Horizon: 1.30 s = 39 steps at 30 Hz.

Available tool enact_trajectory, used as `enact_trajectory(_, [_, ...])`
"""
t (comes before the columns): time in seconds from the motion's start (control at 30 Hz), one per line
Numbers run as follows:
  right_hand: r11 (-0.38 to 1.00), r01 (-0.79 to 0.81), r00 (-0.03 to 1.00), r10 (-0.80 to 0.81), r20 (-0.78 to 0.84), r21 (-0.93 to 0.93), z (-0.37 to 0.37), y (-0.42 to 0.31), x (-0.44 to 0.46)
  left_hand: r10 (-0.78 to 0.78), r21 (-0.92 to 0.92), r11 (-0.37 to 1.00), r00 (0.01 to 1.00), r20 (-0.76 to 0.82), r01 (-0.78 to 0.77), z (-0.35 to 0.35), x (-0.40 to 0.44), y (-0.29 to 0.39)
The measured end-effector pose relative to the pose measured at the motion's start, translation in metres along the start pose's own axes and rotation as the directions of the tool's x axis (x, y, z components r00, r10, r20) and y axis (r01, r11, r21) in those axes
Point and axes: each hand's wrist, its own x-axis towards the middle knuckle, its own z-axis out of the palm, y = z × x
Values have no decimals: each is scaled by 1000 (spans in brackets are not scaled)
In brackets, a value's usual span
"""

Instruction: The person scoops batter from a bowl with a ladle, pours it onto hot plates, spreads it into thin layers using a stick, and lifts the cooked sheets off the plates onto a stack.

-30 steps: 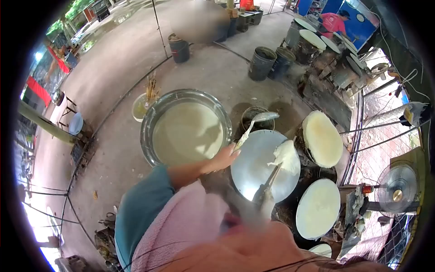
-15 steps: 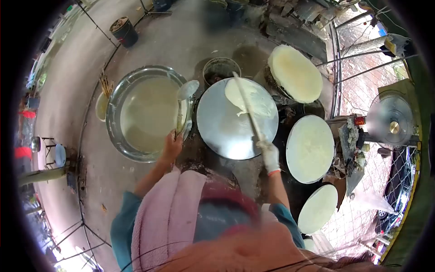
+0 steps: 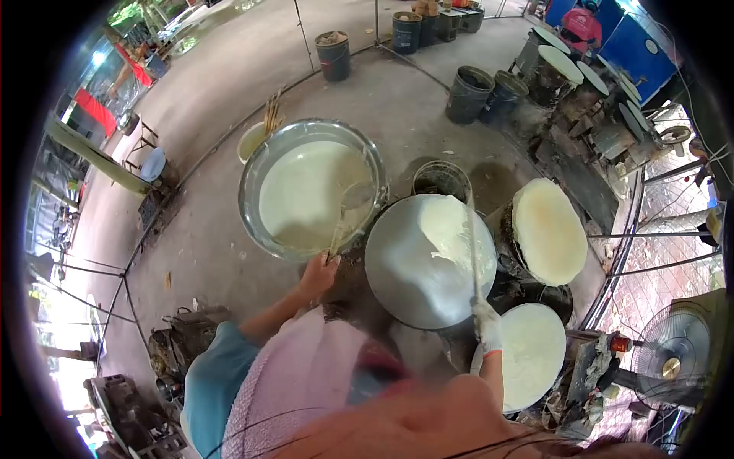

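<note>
The person's left hand (image 3: 318, 277), bare, is curled around the handle of a ladle (image 3: 339, 226). The ladle points away from the person, its bowl over the right part of a wide metal basin (image 3: 249, 200) of pale batter (image 3: 306, 183); whether the bowl dips in cannot be told.

The right hand (image 3: 488, 325), in a white glove, is wrapped around the near end of a long stick (image 3: 475, 264). The stick runs away from the person across the right side of a round griddle (image 3: 401, 268), which stands just right of the basin. On the griddle's far right part lies a patch of spread batter (image 3: 446, 223) with a ragged near edge, and the stick crosses its right side. Whether the stick presses on the surface cannot be told.

Right of the griddle are two round pans, each covered with a pale layer: a far pan (image 3: 550, 232), whose layer is yellowish in the middle, and a near pan (image 3: 534, 358), just beside the gloved hand. A bucket (image 3: 442, 177) stands just beyond the griddle, and a fan (image 3: 671, 356) stands at the far right.
</note>
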Motion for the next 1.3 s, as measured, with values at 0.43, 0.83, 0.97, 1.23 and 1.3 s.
enact_trajectory(0.43, [951,-185,932,250,262,-249,-19,-54,32,-140,43,989,988,-67,143,18,-30,26])
enact_trajectory(0.83, [940,14,889,144,436,-340,-30,-32,75,148,541,831,989,5,-127,7,8,14])
enact_trajectory(0.97, [911,-202,879,331,344,-360,-20,-54,24,291,643,713,953,90,-279,18,51,9])
enact_trajectory(1.23, [989,-129,913,91,397,70,-32,7,70,158,823,454,940,303,-341,39,64,29])
enact_trajectory(1.3, [973,-27,884,131,449,-231,-8,-23,46,202,836,360,910,363,-414,21,58,17])
